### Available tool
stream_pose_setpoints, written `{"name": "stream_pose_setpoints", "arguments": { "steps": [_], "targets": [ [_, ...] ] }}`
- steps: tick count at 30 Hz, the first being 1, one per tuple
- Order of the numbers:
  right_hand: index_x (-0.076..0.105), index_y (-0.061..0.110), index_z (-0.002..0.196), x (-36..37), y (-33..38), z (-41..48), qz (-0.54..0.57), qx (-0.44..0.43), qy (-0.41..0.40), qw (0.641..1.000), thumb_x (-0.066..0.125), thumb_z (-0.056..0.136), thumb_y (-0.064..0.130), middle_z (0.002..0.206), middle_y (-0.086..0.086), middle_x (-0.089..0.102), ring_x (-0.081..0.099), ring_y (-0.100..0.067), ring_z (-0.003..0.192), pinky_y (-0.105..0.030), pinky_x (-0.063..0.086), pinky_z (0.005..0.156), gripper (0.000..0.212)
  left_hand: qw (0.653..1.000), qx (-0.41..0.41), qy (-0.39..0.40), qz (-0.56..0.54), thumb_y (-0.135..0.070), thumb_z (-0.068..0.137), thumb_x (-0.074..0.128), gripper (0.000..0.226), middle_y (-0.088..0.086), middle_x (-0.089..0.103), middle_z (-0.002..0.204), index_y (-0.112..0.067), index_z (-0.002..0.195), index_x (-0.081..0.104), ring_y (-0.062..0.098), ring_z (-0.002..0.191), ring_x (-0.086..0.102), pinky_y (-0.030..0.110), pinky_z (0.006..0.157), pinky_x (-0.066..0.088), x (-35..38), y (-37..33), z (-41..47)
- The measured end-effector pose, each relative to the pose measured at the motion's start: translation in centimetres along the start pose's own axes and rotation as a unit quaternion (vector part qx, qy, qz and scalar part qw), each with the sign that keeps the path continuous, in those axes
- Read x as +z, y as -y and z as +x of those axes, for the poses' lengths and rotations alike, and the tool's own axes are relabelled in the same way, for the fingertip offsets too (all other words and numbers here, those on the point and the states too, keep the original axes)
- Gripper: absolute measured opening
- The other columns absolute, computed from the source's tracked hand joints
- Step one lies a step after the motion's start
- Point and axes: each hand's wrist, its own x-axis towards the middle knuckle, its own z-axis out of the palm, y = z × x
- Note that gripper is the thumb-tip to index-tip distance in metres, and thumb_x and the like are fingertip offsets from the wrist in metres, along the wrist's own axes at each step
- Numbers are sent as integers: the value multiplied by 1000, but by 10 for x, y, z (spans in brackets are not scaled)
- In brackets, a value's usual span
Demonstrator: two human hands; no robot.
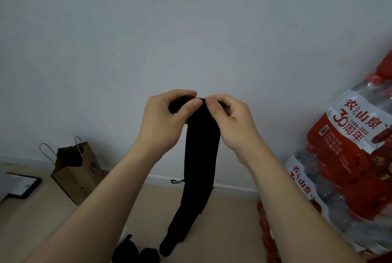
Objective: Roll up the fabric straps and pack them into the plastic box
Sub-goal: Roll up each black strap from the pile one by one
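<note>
— How does that strap handle?

— Soft and light, by the look of it; the black fabric strap (pixel 201 156) hangs limp from my hands and buckles where its lower end meets the floor (pixel 233 220); it has no stiffness of its own, so I judge the turns will spring loose if the pinch slackens; the cloth looks matte rather than slippery.

— Where do you take hold?

— At the top end, where the small roll (pixel 177 105) sits; both edges want holding, I think, so that the turns stack square.

— And your grip now?

— My left hand (pixel 163 118) is curled round the roll, its thumb (pixel 194 103) pressed on the front; my right hand (pixel 229 118) pinches the strap's other edge just beside it, thumb in front and fingers curled behind; neither hand is spread wide; the two thumbs are nearly touching.

— Where is it all?

— Raised before the pale wall (pixel 191 29), well above the floor; the tail drops between my forearms; dark bundles (pixel 135 251) lie near its end, perhaps rolled straps, but they are too dark to tell; the plastic box is not in view.
</note>
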Motion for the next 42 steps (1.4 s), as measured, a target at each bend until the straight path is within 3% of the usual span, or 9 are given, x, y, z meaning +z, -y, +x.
{"name": "stream_pose_setpoints", "arguments": {
  "steps": [5, 14, 19, 21, 25, 28, 31, 37, 42],
  "targets": [
    [73, 17, 115, 8, 0, 1, -40, -32, -1, 999, 62, 110, 32, 107, 4, 77, 73, -6, 99, -26, 57, 89, 19, 994, -6, 17, 106, -39, 115, 45, 23, -19, 68, 113, -26, 124, 62, -10, 104, 63, 4, 79, 45, 14, -3, -5],
    [54, 26, 126, 22, -8, -6, -114, -48, 29, 992, 46, 115, 33, 114, 17, 65, 60, 9, 104, -7, 46, 81, 15, 988, -23, 37, 145, -40, 116, 40, 29, -11, 70, 104, -22, 116, 62, -2, 91, 65, 20, 74, 50, 5, -3, 0],
    [71, 25, 122, 15, 2, -3, -74, -80, 0, 994, 66, 105, 15, 114, 14, 75, 71, -5, 110, -32, 58, 100, 20, 990, -33, 98, 101, -51, 112, 45, 38, -6, 70, 84, -21, 101, 65, 16, 76, 70, 48, 71, 66, -11, -5, 2],
    [75, 29, 116, 13, 4, -2, -46, -76, -9, 996, 70, 102, 10, 111, 11, 77, 75, -14, 107, -42, 63, 96, 24, 992, -53, 102, 42, -51, 112, 49, 41, -5, 71, 81, -20, 98, 72, 14, 75, 73, 44, 66, 67, -11, -8, 1],
    [80, 33, 109, 3, 6, -2, -7, -52, 18, 998, 75, 98, 6, 105, 7, 81, 81, -16, 95, -31, 66, 82, 30, 989, -64, 134, -8, -31, 112, 56, 24, 7, 78, 103, -16, 119, 73, 20, 95, 79, 31, 70, 64, -16, -7, 2],
    [82, 27, 107, -2, 7, 0, 6, -39, 15, 999, 77, 98, 27, 103, 7, 82, 80, -12, 98, -25, 62, 82, 10, 989, -28, 145, 6, -20, 111, 58, 18, 9, 75, 111, -17, 124, 71, 21, 97, 77, 32, 73, 65, -19, -5, 1],
    [82, 23, 104, -4, 4, 0, -4, 7, 33, 999, 67, 105, 45, 96, 4, 83, 80, -11, 94, -24, 60, 79, 27, 989, 0, 144, -6, -9, 108, 64, 22, 7, 74, 117, -20, 125, 73, 25, 96, 78, 40, 82, 67, -18, -3, 1],
    [82, 27, 106, -5, 3, -2, 31, -18, 20, 999, 81, 96, 13, 100, 3, 84, 81, -15, 96, -25, 63, 82, 17, 985, -68, 139, -72, -35, 101, 74, 22, 5, 80, 113, -24, 119, 78, 22, 104, 79, 36, 86, 65, -19, 0, 2],
    [81, 30, 107, -2, 5, -6, 61, -13, 16, 998, 86, 88, 22, 102, 2, 82, 80, -17, 96, -26, 63, 79, 21, 991, -28, 128, -19, -22, 108, 65, 14, -3, 78, 98, -19, 117, 75, 20, 91, 80, 32, 72, 65, -18, 2, 2]
  ]
}}
